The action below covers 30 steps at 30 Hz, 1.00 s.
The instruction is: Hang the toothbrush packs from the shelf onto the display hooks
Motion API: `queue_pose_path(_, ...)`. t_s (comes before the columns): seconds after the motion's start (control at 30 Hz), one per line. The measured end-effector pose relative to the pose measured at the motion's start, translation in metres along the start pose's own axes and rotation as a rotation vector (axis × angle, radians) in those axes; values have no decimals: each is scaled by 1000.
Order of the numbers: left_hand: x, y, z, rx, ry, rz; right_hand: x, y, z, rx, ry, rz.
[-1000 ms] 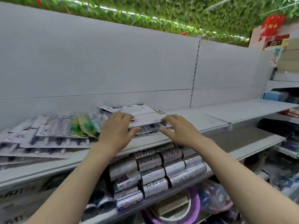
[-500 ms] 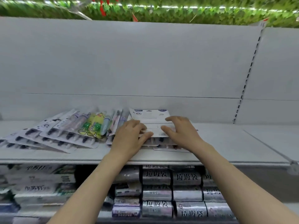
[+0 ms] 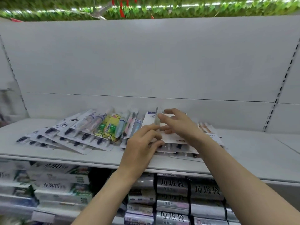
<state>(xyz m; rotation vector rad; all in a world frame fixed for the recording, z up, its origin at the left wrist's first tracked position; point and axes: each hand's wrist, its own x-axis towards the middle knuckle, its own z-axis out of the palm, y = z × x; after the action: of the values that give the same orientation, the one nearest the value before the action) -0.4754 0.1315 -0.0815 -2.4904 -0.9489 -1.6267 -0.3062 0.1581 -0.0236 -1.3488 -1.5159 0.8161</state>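
Observation:
Several toothbrush packs (image 3: 81, 133) lie fanned out on the white shelf (image 3: 253, 153), among them a yellow one (image 3: 110, 129). Right of the fan is a stack of white-backed packs (image 3: 172, 138). My left hand (image 3: 141, 146) rests on the stack's left edge, fingers on top and thumb at the front. My right hand (image 3: 180, 124) reaches over the stack, and its fingertips pinch a thin pack (image 3: 156, 117) that stands tilted up on edge. Motion blurs this pack. No display hook is in view.
A white back panel (image 3: 146, 65) rises behind the shelf, with slotted uprights (image 3: 276, 101) at its sides. Below the shelf are toothpaste boxes (image 3: 56, 184) on the left and rolls of bin bags (image 3: 188, 197) on the right. Green foliage runs along the top.
The view has swung left, centring the packs. My right hand has lifted from flat on the stack and raised one pack on edge. My left hand stays on the stack.

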Motion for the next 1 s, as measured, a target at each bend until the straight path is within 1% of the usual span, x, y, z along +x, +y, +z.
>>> queue_pose_path(0.07, 3, -3, -4, 7, -4, 86, 5, -4, 6, 145, 0, 51)
queue_pose_path(0.13, 5, -11, -8, -3, 3, 141, 11, -7, 13, 231, 6, 104)
queue_pose_path(0.23, 4, -21, -11, -7, -3, 146, 16, -12, 21, 388, -88, 157)
queue_pose_path(0.3, 3, -25, -14, -34, -6, 95, 18, -13, 25, 498, -55, 208)
queue_pose_path(0.33, 4, -27, -17, -29, 19, 37, 20, -14, 26, 552, -15, 228)
queue_pose_path(0.37, 5, -33, -20, 16, 56, -38, 22, -14, 26, 598, 30, 241)
queue_pose_path(0.43, 10, -49, -27, 248, 106, -205, 24, -15, 25, 649, 99, 256)
queue_pose_path(0.47, 13, -57, -31, 388, 91, -280, 24, -15, 24, 656, 120, 258)
queue_pose_path(0.53, 16, -66, -36, 566, -33, -403, 23, -16, 24, 642, 142, 258)
queue_pose_path(0.6, 17, -66, -37, 626, -159, -470, 23, -16, 25, 628, 135, 262)
queue_pose_path(0.67, 18, -65, -36, 627, -204, -506, 22, -17, 29, 604, 130, 260)
queue_pose_path(0.83, 19, -70, -35, 585, -209, -538, 17, -16, 34, 512, 180, 214)
queue_pose_path(1.0, 19, -87, -31, 457, -62, -515, 4, -22, 38, 472, 225, 147)
